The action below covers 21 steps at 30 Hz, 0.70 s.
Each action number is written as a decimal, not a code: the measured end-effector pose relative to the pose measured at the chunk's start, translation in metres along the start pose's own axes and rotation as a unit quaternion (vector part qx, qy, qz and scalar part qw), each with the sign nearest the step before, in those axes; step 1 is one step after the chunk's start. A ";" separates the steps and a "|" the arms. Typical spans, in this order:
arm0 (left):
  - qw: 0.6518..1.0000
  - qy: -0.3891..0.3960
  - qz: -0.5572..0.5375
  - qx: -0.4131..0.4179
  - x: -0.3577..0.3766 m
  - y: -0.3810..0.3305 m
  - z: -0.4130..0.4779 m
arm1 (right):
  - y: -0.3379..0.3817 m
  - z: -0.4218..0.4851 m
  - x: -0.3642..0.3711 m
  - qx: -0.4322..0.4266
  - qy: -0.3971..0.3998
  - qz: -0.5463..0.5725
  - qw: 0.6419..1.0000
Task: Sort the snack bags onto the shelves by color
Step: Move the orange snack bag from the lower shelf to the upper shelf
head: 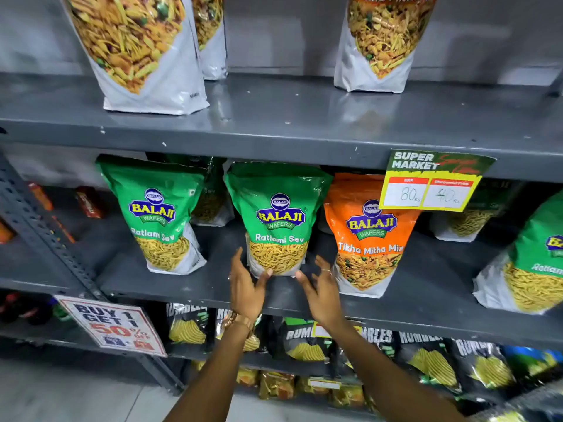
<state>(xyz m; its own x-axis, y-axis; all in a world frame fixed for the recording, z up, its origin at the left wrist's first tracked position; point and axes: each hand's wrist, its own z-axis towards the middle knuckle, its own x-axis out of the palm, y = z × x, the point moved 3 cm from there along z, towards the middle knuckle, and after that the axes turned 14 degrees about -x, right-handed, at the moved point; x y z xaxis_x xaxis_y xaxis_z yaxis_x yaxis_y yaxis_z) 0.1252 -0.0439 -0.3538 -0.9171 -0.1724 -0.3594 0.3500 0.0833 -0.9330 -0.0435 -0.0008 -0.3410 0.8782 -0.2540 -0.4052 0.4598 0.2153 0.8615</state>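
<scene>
A green Ratlami Sev bag (278, 214) stands upright in the middle of the middle shelf (213, 284). My left hand (245, 284) is at its lower left corner, thumb touching the base, fingers spread. My right hand (321, 287) hovers at its lower right, fingers apart, holding nothing. An orange Tikha Mitha Mix bag (368, 233) stands just right of it. Another green bag (158, 211) stands to the left, and a third green bag (530, 263) leans at the far right. More green bags sit behind in shadow.
The top shelf (289, 117) carries white-bottomed mix bags (137, 50) at left and another (380, 41) at right. A yellow price tag (431, 184) hangs from the shelf edge. A "Buy 1 Get 1" sign (112, 325) hangs lower left. Black chip bags (304, 342) fill the shelf below.
</scene>
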 end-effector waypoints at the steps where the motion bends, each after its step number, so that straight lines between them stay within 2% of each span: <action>1: 0.999 -0.046 0.005 0.012 0.002 -0.002 -0.011 | 0.000 -0.014 -0.007 0.003 -0.031 0.025 0.999; 2: 0.996 -0.083 0.012 0.036 0.006 -0.004 -0.024 | 0.000 -0.026 -0.018 -0.001 -0.069 0.041 0.997; 4: 0.990 -0.100 0.021 0.092 0.020 -0.017 -0.047 | -0.001 -0.041 -0.043 -0.024 -0.164 0.051 0.985; 7: 0.989 -0.001 0.034 0.144 0.052 -0.047 -0.062 | -0.009 -0.042 -0.084 -0.036 -0.307 0.036 0.950; 9: 0.985 0.097 0.038 0.135 0.079 -0.065 -0.061 | -0.014 -0.033 -0.107 -0.034 -0.344 0.007 0.938; 12: 0.977 0.206 -0.004 0.057 0.112 -0.092 -0.057 | -0.026 -0.012 -0.131 -0.013 -0.268 0.011 0.963; 15: 0.973 0.228 0.010 0.032 0.131 -0.106 -0.054 | -0.038 0.003 -0.140 0.007 -0.146 0.065 0.987; 17: 0.973 0.226 0.029 0.026 0.138 -0.109 -0.053 | -0.046 0.004 -0.143 0.021 -0.092 0.080 0.992; 21: 0.970 0.237 0.052 0.020 0.146 -0.112 -0.053 | -0.047 -0.008 -0.156 0.019 -0.111 0.063 0.992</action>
<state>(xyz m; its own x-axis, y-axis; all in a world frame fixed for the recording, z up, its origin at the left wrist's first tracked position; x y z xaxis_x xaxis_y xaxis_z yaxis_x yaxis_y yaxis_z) -0.0575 -0.0267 -0.3012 -0.8579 0.3063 -0.4125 0.4434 0.0358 -0.8956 -0.2007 0.0361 -0.3211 0.8757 -0.4300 -0.2196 0.3389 0.2233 0.9139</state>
